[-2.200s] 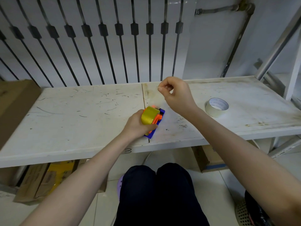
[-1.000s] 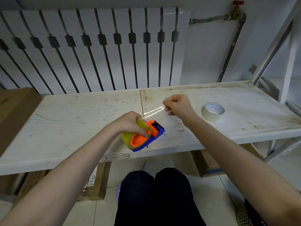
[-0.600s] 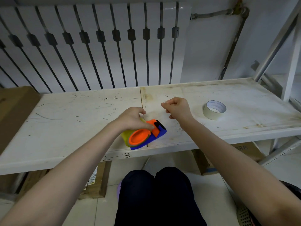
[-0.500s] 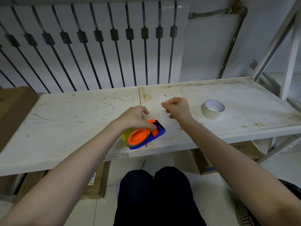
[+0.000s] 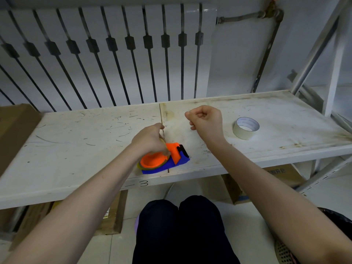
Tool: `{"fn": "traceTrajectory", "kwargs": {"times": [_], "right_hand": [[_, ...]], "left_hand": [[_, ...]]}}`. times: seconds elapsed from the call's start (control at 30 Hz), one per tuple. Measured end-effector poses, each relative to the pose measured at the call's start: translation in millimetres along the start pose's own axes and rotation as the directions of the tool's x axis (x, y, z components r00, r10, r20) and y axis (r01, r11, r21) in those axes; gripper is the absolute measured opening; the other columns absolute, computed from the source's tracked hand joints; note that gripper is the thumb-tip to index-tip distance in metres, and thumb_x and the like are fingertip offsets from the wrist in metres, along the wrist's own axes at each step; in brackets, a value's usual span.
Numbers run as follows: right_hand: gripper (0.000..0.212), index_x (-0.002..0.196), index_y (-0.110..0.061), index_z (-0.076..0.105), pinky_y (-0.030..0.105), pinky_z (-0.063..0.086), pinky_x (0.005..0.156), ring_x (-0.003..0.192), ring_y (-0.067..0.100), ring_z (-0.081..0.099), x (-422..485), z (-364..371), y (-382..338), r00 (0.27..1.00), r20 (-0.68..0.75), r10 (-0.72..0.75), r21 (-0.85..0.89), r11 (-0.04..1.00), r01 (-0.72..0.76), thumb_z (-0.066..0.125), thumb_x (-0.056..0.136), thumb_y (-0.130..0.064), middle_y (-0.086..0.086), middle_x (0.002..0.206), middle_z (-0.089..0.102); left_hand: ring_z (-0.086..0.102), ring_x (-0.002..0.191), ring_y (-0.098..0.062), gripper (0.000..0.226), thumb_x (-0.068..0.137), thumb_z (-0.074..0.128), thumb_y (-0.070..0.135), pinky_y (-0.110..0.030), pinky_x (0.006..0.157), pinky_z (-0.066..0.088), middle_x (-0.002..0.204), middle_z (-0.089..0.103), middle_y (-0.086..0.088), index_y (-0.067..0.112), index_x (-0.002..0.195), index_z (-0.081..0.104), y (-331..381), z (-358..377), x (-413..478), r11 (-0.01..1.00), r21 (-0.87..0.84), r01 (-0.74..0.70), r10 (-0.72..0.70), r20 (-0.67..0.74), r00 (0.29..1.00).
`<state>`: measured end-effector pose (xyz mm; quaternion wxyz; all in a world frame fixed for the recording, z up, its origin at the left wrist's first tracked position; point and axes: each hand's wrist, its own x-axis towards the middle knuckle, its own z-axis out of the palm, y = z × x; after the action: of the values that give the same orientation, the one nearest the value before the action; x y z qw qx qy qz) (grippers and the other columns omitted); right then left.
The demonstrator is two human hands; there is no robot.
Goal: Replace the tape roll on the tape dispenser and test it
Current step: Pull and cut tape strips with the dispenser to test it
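The tape dispenser (image 5: 171, 159), blue base with an orange hub and a yellowish roll, lies on its side near the front edge of the white table (image 5: 76, 149). My left hand (image 5: 150, 140) grips it from above, covering the roll's top. My right hand (image 5: 207, 121) is raised a little beyond and to the right of it, thumb and forefinger pinched together on a piece of clear tape that barely shows. A second, pale tape roll (image 5: 245, 128) lies flat on the table to the right of my right hand.
A brown cardboard box (image 5: 15, 130) stands on the table's left end. A radiator (image 5: 114, 54) lines the wall behind. A slanted metal shelf upright (image 5: 335, 63) rises at the right. More boxes (image 5: 276, 174) sit under the table, and my knees are below its front edge.
The clear tape strip stretched between dispenser and right hand one second ago no longer spans them. My left hand has laid the dispenser flatter on the table. My right hand rose slightly.
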<state>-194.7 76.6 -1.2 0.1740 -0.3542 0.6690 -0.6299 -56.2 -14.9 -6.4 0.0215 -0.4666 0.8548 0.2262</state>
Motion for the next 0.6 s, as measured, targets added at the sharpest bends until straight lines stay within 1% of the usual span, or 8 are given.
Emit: {"fn": "traceTrajectory", "kwargs": {"times": [0.1, 0.17, 0.23, 0.3, 0.37, 0.43, 0.5, 0.6], "right_hand": [[0.011, 0.079, -0.001, 0.067, 0.02, 0.054, 0.053, 0.056, 0.01, 0.061, -4.1, 2.6, -3.7, 1.0, -0.016, -0.015, 0.035, 0.999, 0.016, 0.07, 0.081, -0.011, 0.01, 0.071, 0.064], [0.011, 0.078, -0.001, 0.068, 0.023, 0.056, 0.055, 0.054, 0.01, 0.061, -7.6, 4.4, -6.5, 0.999, -0.033, -0.038, 0.041, 0.998, 0.039, 0.07, 0.08, -0.011, 0.009, 0.068, 0.064], [0.009, 0.076, -0.003, 0.068, 0.029, 0.059, 0.058, 0.052, 0.009, 0.062, -11.1, 5.6, -10.1, 0.995, -0.043, -0.085, 0.021, 0.996, 0.086, 0.07, 0.08, -0.011, 0.007, 0.065, 0.065], [0.009, 0.075, -0.004, 0.068, 0.031, 0.06, 0.059, 0.053, 0.01, 0.062, -15.0, 6.7, -15.3, 0.991, -0.052, -0.126, 0.015, 0.992, 0.127, 0.07, 0.08, -0.011, 0.006, 0.064, 0.065], [0.009, 0.074, -0.002, 0.068, 0.03, 0.059, 0.057, 0.054, 0.014, 0.062, -18.6, 6.6, -22.0, 0.986, -0.066, -0.15, 0.048, 0.987, 0.153, 0.071, 0.08, -0.009, 0.01, 0.065, 0.066], [0.009, 0.074, -0.001, 0.068, 0.026, 0.058, 0.054, 0.055, 0.016, 0.062, -21.5, 6.5, -29.3, 0.979, -0.065, -0.194, 0.053, 0.979, 0.197, 0.07, 0.08, -0.007, 0.012, 0.065, 0.066], [0.009, 0.074, -0.001, 0.068, 0.027, 0.058, 0.053, 0.055, 0.017, 0.062, -22.4, 5.8, -35.3, 0.972, -0.067, -0.225, 0.069, 0.971, 0.229, 0.07, 0.079, -0.007, 0.012, 0.064, 0.065], [0.008, 0.075, -0.003, 0.068, 0.03, 0.059, 0.057, 0.055, 0.016, 0.062, -15.9, 3.6, -39.4, 0.979, -0.063, -0.192, 0.092, 0.976, 0.197, 0.07, 0.08, -0.009, 0.011, 0.064, 0.065]], "left_hand": [[0.048, 0.125, -0.028, 0.102, 0.057, 0.086, 0.03, -0.04, 0.095, 0.048, 0.139, 0.05, -0.003, 0.023, 0.143, 0.032, 1.1, -1.4, -1.5, 1.0, 0.005, 0.02, -0.02, 0.017, 1.0], [0.049, 0.124, -0.027, 0.098, 0.055, 0.087, 0.031, -0.038, 0.092, 0.048, 0.137, 0.051, -0.003, 0.022, 0.14, 0.039, 1.0, -2.1, -0.5, 0.999, 0.023, 0.031, -0.031, 0.02, 0.999], [0.052, 0.119, -0.026, 0.087, 0.053, 0.087, 0.033, -0.036, 0.09, 0.049, 0.131, 0.055, -0.002, 0.022, 0.131, 0.049, 1.7, -2.5, 0.6, 0.998, 0.042, 0.036, -0.037, 0.023, 0.999], [0.056, 0.113, -0.024, 0.076, 0.05, 0.088, 0.035, -0.038, 0.089, 0.051, 0.123, 0.06, 0.001, 0.023, 0.119, 0.059, 3.4, -3.5, 1.4, 0.997, 0.068, 0.04, -0.042, 0.019, 0.999], [0.058, 0.105, -0.023, 0.063, 0.047, 0.087, 0.039, -0.039, 0.088, 0.052, 0.111, 0.064, 0.003, 0.026, 0.104, 0.064, 5.0, -5.4, 1.5, 0.994, 0.088, 0.057, -0.057, -0.007, 0.998], [0.058, 0.1, -0.022, 0.052, 0.048, 0.085, 0.043, -0.038, 0.086, 0.051, 0.1, 0.064, 0.005, 0.028, 0.094, 0.064, 6.3, -8.4, 0.1, 0.991, 0.111, 0.074, -0.07, -0.039, 0.997], [0.059, 0.099, -0.022, 0.051, 0.05, 0.084, 0.045, -0.038, 0.087, 0.051, 0.097, 0.064, 0.005, 0.027, 0.094, 0.066, 5.6, -9.8, -0.4, 0.989, 0.122, 0.086, -0.079, -0.058, 0.995], [0.059, 0.101, -0.023, 0.064, 0.049, 0.084, 0.047, -0.041, 0.088, 0.052, 0.107, 0.065, 0.002, 0.025, 0.105, 0.063, 0.5, -9.1, -2.0, 0.994, 0.082, 0.068, -0.06, -0.087, 0.994]]}}
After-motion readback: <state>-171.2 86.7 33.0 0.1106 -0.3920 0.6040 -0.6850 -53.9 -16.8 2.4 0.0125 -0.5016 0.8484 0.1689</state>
